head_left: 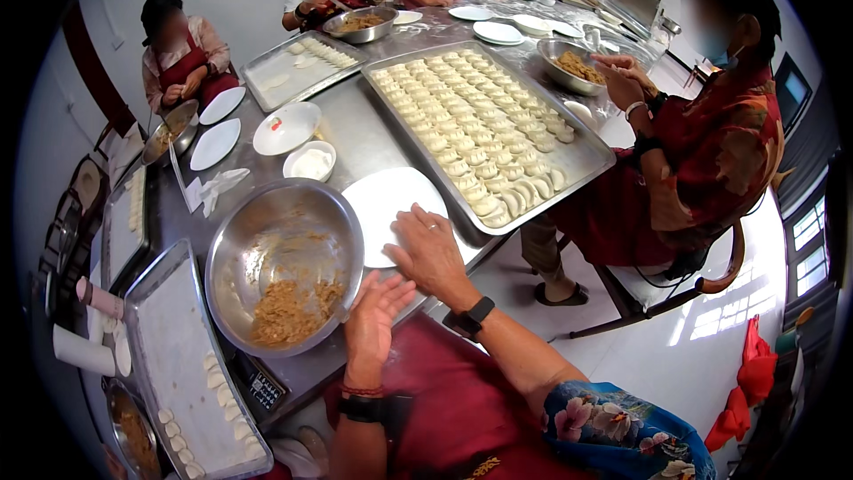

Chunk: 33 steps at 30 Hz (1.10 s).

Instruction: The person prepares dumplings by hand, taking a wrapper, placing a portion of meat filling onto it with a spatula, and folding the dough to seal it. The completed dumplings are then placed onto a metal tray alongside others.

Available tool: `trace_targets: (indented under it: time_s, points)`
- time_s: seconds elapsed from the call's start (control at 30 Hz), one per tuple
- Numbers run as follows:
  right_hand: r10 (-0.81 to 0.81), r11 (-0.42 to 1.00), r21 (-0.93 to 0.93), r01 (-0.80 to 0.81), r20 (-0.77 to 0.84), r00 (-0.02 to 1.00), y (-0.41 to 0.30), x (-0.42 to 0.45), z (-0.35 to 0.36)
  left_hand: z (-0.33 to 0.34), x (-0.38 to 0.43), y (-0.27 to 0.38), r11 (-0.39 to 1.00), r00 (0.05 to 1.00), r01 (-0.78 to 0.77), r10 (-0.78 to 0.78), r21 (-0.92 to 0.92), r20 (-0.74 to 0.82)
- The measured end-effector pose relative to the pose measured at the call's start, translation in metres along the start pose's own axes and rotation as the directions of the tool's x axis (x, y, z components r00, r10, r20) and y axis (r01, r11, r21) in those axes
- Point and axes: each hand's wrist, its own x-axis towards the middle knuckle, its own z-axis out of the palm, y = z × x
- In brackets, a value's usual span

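Note:
My right hand (426, 250) rests palm down at the right edge of a white plate (380, 203), fingers spread, a ring on one finger. Close beside it, my left hand (378, 310) is turned palm up with fingers apart, holding nothing, between the plate and a large steel bowl (286, 213). Brown minced filling (286, 313) lies in the lower part of that bowl. Beyond the plate, a big metal tray (593, 163) carries many rows of folded dumplings (466, 120). A small white bowl of flour-like powder (311, 161) stands behind the steel bowl.
At left, another metal tray (160, 373) holds some dumplings. A crumpled white tissue (223, 188), an oval plate (215, 145) and a further tray (256, 90) lie beyond. A seated co-worker (700, 167) in a red apron is at the right; several people sit across the table.

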Motion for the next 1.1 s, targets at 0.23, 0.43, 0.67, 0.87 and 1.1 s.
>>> trace_targets:
  time_s: [0.23, 0.43, 0.67, 0.87, 1.1]
  points:
    - [0.001, 0.999, 0.045, 0.001, -0.054, 0.999, 0.000, -0.002, 0.000, -0.001, -0.004, 0.001, 1.000, 0.999, 0.010, -0.010, -0.001, 0.050]
    - [0.001, 0.999, 0.053, 0.003, -0.070, 0.998, -0.001, -0.001, 0.000, -0.002, -0.006, 0.003, 1.000, 0.993, 0.015, -0.014, -0.009, 0.115]
    - [-0.004, 0.998, 0.067, 0.010, -0.097, 0.995, -0.001, -0.002, -0.002, -0.015, -0.003, 0.005, 0.994, 0.965, 0.055, -0.030, -0.091, 0.260]
    - [-0.002, 0.997, 0.077, 0.010, -0.104, 0.995, -0.004, -0.001, -0.003, -0.021, -0.001, 0.004, 0.990, 0.953, 0.073, -0.033, -0.121, 0.302]
    - [-0.008, 0.999, 0.042, 0.012, -0.104, 0.995, -0.003, -0.002, -0.002, -0.027, 0.000, 0.003, 0.985, 0.942, 0.086, -0.033, -0.148, 0.333]
